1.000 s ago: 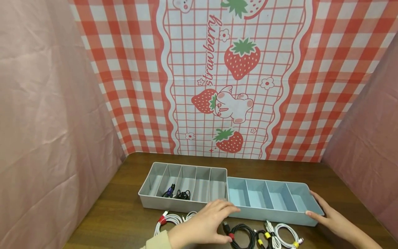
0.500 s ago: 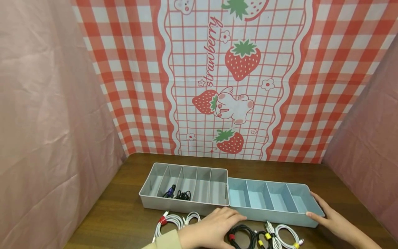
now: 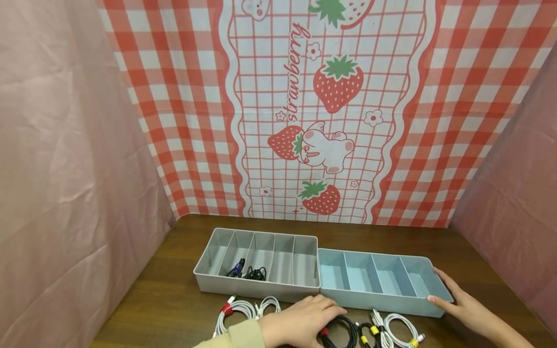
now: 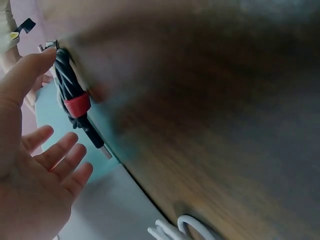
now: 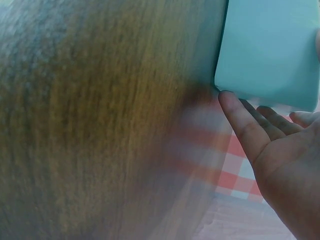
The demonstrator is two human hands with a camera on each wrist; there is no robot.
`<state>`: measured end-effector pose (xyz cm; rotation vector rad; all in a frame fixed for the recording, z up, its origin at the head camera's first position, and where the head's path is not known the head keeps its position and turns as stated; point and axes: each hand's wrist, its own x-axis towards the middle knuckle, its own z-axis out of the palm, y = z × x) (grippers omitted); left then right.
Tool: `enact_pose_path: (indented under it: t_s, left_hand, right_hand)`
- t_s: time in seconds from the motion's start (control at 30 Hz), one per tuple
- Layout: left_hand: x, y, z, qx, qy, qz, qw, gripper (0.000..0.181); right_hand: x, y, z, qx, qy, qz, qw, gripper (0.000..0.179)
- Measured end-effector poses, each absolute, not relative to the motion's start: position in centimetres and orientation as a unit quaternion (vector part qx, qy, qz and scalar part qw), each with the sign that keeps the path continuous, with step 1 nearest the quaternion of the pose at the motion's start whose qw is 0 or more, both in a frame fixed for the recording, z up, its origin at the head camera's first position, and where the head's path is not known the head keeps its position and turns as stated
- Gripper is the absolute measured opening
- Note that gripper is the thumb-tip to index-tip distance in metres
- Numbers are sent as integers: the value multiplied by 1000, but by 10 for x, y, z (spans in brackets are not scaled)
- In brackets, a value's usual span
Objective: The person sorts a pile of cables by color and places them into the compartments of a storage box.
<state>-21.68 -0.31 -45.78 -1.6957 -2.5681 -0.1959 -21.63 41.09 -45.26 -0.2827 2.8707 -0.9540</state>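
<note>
My left hand [image 3: 300, 319] hovers low over a coiled black cable [image 3: 348, 331] with a red strap, in front of the boxes. In the left wrist view, the thumb is beside the upper end of that cable [image 4: 70, 85]. The other fingers are spread and loosely bent, apart from it. My right hand [image 3: 465, 304] holds the right end of a pale blue divided box [image 3: 383, 300], thumb at its front rim and fingers around the end. The right wrist view shows fingertips against the lower edge of the blue box [image 5: 270, 50].
A grey divided box [image 3: 256, 287] adjoins the blue one, with a purple-strapped black cable [image 3: 237, 268] and a small black cable coil [image 3: 256, 274] in it. White cable coils [image 3: 241, 307] lie front left. A yellow-strapped black cable [image 3: 367, 333] and white cables [image 3: 402, 328] lie front right.
My left hand has moved right and slightly down, and now covers part of the red-strapped black cable. My right hand stays at the blue box, which has not moved.
</note>
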Motion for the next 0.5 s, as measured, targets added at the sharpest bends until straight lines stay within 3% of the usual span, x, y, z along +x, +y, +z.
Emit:
enact_pose_path:
  t_s: [0.5]
  left_hand:
    - [-226,7,-464,-551,-833,-42,0,75]
  right_hand:
    - [-217,411,-453,-92,941,-321,59,79]
